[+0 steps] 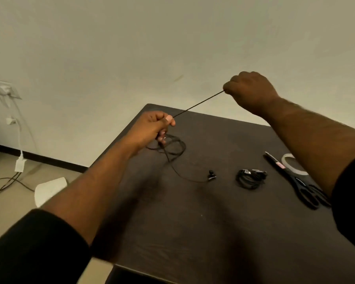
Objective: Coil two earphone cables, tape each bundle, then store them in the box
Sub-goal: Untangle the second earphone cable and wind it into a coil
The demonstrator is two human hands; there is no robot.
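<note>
Dark-brown tabletop (pixel 213 222) is seen carrying everything. A black earphone cable (pixel 201 104) is stretched taut between the left hand (pixel 154 128), closed on it at 9 o'clock, and the right hand (pixel 252 91), pinched shut on it at 1 o'clock. Its loose loops (pixel 172 145) lie under the left hand. Black scissors (pixel 299 181), a tape roll (pixel 291 162) and a coiled earphone bundle (pixel 250 178) lie at 3 o'clock.
</note>
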